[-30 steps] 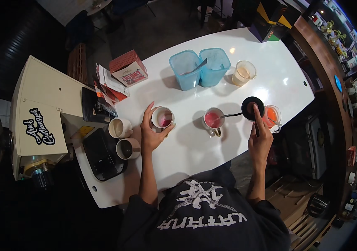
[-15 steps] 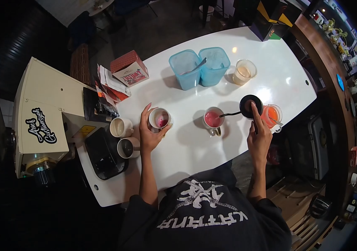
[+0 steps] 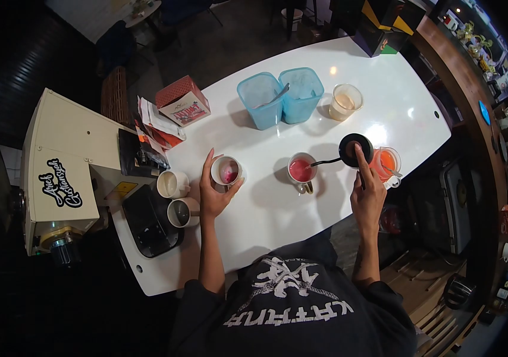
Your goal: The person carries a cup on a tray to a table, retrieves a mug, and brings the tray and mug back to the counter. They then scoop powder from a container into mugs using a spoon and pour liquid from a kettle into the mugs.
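Note:
My left hand (image 3: 213,201) is wrapped round a white cup (image 3: 223,162) with a pink residue at its bottom. My right hand (image 3: 368,193) grips a black gooseneck kettle (image 3: 345,144), a finger resting on its round lid. The kettle's thin spout reaches left over a second cup (image 3: 301,168) of pink liquid, which stands upright on the white table (image 3: 254,217). Whether water is flowing from the spout is too small to tell. Just right of the kettle sits a clear jug (image 3: 388,160) of orange-red liquid with a spoon in it.
Two blue plastic containers (image 3: 260,104) and a glass (image 3: 345,102) of pale brown contents stand farther back. Two more cups (image 3: 172,184) are at the left, beside a black tray (image 3: 150,220) and a cream grinder (image 3: 63,172). A red-and-white box (image 3: 185,107) stands behind the packets.
The view has shifted very slightly. Both hands keep their holds, the left on the cup and the right on the kettle, with the spout still over the pink cup.

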Tool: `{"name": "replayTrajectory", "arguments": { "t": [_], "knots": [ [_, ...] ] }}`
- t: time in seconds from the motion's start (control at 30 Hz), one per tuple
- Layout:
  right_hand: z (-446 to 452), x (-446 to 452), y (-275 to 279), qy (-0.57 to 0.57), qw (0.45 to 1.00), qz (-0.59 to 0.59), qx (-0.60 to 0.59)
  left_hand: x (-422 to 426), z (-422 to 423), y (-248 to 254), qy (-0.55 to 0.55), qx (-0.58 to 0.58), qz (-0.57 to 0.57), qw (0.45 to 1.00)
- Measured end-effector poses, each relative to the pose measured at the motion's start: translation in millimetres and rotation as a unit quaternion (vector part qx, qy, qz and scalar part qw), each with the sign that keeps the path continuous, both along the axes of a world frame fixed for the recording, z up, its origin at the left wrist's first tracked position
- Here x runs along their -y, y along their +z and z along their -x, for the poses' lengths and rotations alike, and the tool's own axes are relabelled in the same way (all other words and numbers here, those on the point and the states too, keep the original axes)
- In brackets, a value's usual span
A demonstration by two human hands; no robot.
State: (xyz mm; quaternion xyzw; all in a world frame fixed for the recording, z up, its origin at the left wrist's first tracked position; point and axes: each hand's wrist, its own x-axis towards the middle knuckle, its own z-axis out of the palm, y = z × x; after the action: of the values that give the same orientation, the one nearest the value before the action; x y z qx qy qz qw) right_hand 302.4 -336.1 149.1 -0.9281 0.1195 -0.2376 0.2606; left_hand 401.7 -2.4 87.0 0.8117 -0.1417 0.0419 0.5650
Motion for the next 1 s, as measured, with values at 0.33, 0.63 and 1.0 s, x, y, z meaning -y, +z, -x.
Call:
{"name": "replayTrajectory", "arguments": {
  "t": [0.33,0.63,1.0],
  "knots": [
    [-0.6,1.4,11.0,0.011,0.999,-0.043,-0.008,-1.0,-3.7,-6.6,0.016,0.028,0.004,0.999],
    [-3.6,5.0,-2.1,0.051,0.987,-0.153,0.010,2.0,-1.9,-14.1,0.018,-0.004,0.049,0.999],
    [2.9,22.6,-51.0,0.027,0.910,-0.412,-0.020,2.9,-0.8,-15.5,0.022,-0.016,0.041,0.999]
  ]
}}
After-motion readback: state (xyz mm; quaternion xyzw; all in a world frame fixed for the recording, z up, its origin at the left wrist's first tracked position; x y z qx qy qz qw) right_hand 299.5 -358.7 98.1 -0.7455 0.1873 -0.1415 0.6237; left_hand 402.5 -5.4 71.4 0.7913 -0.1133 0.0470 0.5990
